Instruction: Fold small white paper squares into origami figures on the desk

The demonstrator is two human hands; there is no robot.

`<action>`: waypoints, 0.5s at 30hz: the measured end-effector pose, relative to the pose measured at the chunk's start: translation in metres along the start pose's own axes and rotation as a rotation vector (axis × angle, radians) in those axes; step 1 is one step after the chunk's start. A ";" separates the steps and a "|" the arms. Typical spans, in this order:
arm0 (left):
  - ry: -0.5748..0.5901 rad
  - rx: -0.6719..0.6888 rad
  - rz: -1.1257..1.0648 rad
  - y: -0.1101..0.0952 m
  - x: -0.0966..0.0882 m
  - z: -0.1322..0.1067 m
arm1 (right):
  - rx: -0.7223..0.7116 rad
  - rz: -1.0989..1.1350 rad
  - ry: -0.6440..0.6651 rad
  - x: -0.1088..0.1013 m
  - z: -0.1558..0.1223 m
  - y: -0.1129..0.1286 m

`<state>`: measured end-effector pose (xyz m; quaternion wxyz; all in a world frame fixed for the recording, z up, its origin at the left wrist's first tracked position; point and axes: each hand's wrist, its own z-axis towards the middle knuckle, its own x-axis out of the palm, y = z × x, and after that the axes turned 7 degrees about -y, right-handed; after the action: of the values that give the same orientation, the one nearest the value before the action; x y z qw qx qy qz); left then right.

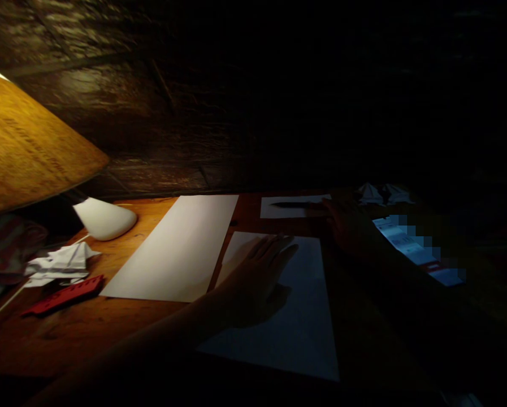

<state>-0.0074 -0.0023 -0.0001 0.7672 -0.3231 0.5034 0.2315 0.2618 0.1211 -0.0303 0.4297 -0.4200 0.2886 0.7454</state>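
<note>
My left hand (261,271) lies flat, fingers stretched out, on a white sheet of paper (304,322) at the middle of the wooden table. Farther back, my right hand (340,220) is in deep shadow, at the right edge of a smaller piece of paper (274,213). A long dark pointed thing, shaped like a knife (295,206), reaches from its fingers leftward across that paper. The fingers seem closed on its near end, though darkness hides the grip. Left of my left hand lies another large white sheet (181,243), brightly lit.
A lamp with a yellow shade (33,135) and white base (107,219) stands at left. Near it are crumpled paper (62,263), a red notched piece (66,295) and a cord. Folded papers (372,194) and a glowing screen (410,246) lie at right. A rough wall rises behind.
</note>
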 end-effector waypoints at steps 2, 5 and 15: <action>0.016 0.010 0.014 -0.002 0.003 -0.001 | 0.017 -0.042 0.003 -0.003 0.001 0.003; 0.046 0.003 0.023 -0.001 0.005 -0.001 | 0.049 -0.083 0.006 -0.006 0.003 0.009; 0.018 0.024 0.028 0.002 0.006 0.001 | 0.105 -0.202 0.020 -0.004 0.003 0.015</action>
<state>-0.0063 0.0003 -0.0058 0.7632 -0.3088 0.5175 0.2331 0.2485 0.1150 -0.0237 0.5211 -0.4313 0.2877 0.6779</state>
